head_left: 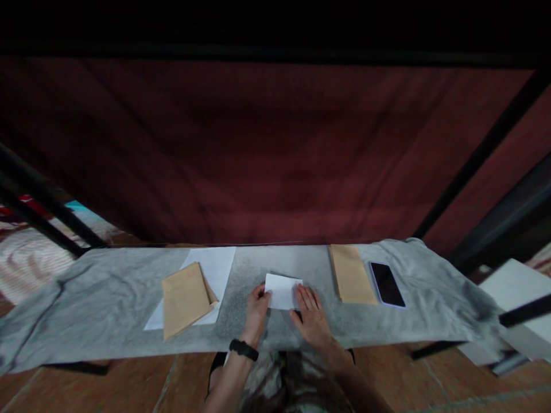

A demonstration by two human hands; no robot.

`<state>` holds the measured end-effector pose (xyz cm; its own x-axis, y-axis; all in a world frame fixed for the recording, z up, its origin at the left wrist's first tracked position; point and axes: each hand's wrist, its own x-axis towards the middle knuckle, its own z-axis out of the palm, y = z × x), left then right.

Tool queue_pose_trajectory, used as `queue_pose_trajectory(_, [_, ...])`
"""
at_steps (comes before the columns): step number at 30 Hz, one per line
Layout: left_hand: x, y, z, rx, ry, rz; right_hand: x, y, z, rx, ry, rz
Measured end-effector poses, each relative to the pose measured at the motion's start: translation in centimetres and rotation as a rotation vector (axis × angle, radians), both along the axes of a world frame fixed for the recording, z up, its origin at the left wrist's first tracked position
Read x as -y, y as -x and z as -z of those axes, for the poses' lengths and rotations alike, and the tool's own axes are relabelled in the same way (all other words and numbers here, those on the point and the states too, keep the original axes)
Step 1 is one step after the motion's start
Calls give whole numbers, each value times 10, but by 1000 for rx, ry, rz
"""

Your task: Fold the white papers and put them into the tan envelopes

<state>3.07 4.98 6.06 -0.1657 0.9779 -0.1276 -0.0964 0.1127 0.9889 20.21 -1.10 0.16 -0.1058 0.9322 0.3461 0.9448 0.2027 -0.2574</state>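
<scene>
A small white folded paper (283, 291) lies on the grey cloth in front of me. My left hand (257, 310) pinches its left edge between thumb and fingers, a black band around the wrist. Flat on the paper's right edge rests my right hand (311, 316), its fingers spread a little. To the left, brown envelopes (184, 299) overlap larger white sheets (224, 269). A stack of brown envelopes (352, 275) lies to the right of my right hand.
A phone (387, 284) with a dark screen lies beyond the right stack. The grey cloth (116, 287) covers a narrow table. Behind it hangs a dark red curtain (275, 172), with black metal bars at both sides. A white box (520, 298) stands at far right.
</scene>
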Motion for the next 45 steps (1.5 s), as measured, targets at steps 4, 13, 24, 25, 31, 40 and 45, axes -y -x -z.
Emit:
queue_pose_trajectory(4, [1, -10, -15, 23, -36, 61, -3, 16, -18, -293, -7, -73])
queue_pose_trajectory(13, [22, -9, -8, 269, 212, 7, -24, 30, -51, -1645, 140, 139])
queue_pose_trajectory(24, [-2, 24, 24, -272, 0, 157, -9, -9, 13, -1108, -90, 286])
queue_pose_trajectory(25, [-4, 26, 25, -396, -40, 165, -10, -10, 14, -944, -113, 222])
queue_pose_trajectory(31, [8, 16, 32, -941, -243, 135, -19, 19, 10, -223, -17, -23])
queue_pose_trajectory(40, [27, -4, 51, -1321, -361, 335, -20, 30, 17, 41, 70, 7])
queue_pose_trajectory(45, [28, -3, 59, -1356, -364, 294, -25, 23, 17, 46, 60, 56])
